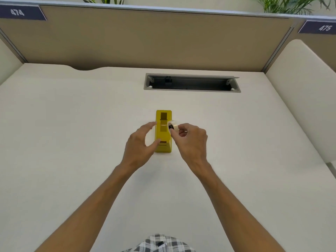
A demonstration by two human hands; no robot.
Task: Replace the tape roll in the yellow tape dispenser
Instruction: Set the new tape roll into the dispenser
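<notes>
At frame centre, the right hand (190, 140) pinches the light, rigid tape roll (172, 126) by its rim while the spread, unladen left hand (141, 144) steadies the likely weighty yellow dispenser (163, 131).

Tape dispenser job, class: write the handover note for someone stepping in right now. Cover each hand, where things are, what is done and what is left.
Left hand: open, fingers and thumb spread around the left side of the yellow tape dispenser, thumb touching it.
Right hand: pinching the tape roll just above the dispenser's right edge.
The dispenser lies on the desk.
Done: roll in hand, brought to the dispenser.
Left: seat the roll in the slot and feed the tape to the cutter.
</notes>
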